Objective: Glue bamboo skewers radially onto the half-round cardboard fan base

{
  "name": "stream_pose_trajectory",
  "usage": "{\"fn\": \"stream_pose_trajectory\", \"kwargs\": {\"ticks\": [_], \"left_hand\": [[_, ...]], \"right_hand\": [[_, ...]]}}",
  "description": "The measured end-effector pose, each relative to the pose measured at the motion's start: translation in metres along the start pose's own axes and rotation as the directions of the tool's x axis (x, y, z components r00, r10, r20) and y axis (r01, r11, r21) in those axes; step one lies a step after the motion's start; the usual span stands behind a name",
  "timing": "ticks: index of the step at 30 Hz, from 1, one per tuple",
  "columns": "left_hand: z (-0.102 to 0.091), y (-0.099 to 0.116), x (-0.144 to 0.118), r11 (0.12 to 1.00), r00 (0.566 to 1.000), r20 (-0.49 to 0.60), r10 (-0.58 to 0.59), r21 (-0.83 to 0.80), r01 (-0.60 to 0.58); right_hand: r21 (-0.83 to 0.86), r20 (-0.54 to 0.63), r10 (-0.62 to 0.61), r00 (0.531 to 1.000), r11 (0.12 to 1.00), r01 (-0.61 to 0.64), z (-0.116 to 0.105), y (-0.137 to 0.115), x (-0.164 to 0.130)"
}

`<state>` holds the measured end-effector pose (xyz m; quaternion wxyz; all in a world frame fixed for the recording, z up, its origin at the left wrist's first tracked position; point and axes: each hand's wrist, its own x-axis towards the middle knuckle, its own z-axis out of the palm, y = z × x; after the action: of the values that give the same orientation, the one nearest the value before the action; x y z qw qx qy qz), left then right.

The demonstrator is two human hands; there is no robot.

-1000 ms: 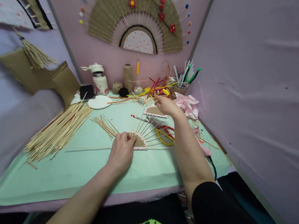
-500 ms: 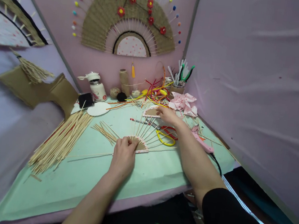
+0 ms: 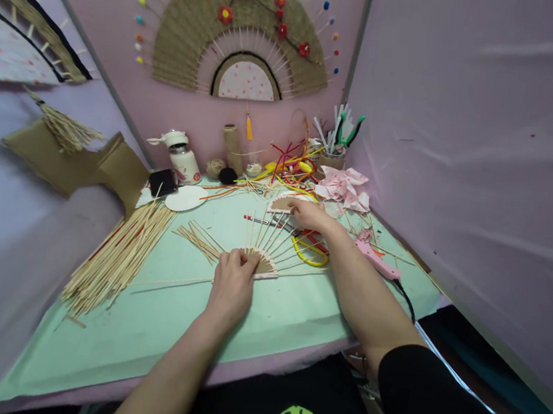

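A small fan of thin wooden sticks (image 3: 272, 243) lies on the mint-green table mat (image 3: 151, 326), its sticks spreading from a half-round card base. My left hand (image 3: 233, 283) presses down on that base with its fingers closed over the stick ends. Farther back, my right hand (image 3: 306, 213) rests its fingertips on a second half-round card piece (image 3: 280, 203) with a pink edge and seems to pinch it. A red pen (image 3: 257, 219) lies between the two pieces.
A big bundle of loose sticks (image 3: 116, 258) lies left, a few more (image 3: 197, 237) beside the fan. A pink glue gun (image 3: 375, 259), yellow loop (image 3: 308, 256), pink paper (image 3: 344, 187), tool cup (image 3: 331, 159), twine spool (image 3: 233, 148) and white bottle (image 3: 182, 156) crowd the back. Fabric walls close in.
My right hand has drawn back from the coloured pile at the rear onto the half-round card piece. My left hand has stayed on the stick fan; the view shifted slightly.
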<state>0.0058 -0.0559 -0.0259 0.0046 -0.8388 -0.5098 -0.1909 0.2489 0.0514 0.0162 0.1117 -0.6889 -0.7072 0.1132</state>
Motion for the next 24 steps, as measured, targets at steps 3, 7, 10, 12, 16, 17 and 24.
{"fn": "stream_pose_trajectory", "kwargs": {"ticks": [3,7,10,12,16,17,24], "left_hand": [[-0.0006,0.0001,0.0004,1.0,1.0,0.011,-0.002,0.002,0.002],[-0.0022,0.0005,0.0004,1.0,0.999,0.033,-0.005,-0.007,0.006],[-0.0026,0.0005,-0.0004,1.0,0.999,0.035,0.0,-0.015,0.001],[-0.0022,0.0001,-0.0009,1.0,1.0,0.03,0.007,-0.015,-0.006],[-0.0008,-0.001,-0.0011,1.0,1.0,0.027,0.009,-0.006,-0.009],[-0.0006,-0.0011,-0.0011,1.0,1.0,0.028,0.008,-0.005,-0.007],[-0.002,-0.0007,-0.0006,1.0,1.0,0.017,0.018,0.001,-0.018]], "right_hand": [[-0.007,-0.001,0.007,1.0,1.0,-0.007,-0.0006,-0.0006,-0.0009],[-0.012,0.005,0.024,1.0,1.0,-0.024,-0.0002,-0.0004,0.0001],[-0.013,0.01,0.031,0.999,0.999,-0.031,0.0008,0.0005,0.0016],[-0.012,0.013,0.031,0.999,0.999,-0.031,0.0014,0.0012,0.0022],[-0.012,0.012,0.03,0.999,0.999,-0.03,0.0021,0.0028,0.0026],[-0.012,0.01,0.031,0.999,0.999,-0.03,0.0023,0.0033,0.0029],[-0.008,0.018,0.02,1.0,1.0,-0.019,0.0048,0.0061,0.0059]]}}
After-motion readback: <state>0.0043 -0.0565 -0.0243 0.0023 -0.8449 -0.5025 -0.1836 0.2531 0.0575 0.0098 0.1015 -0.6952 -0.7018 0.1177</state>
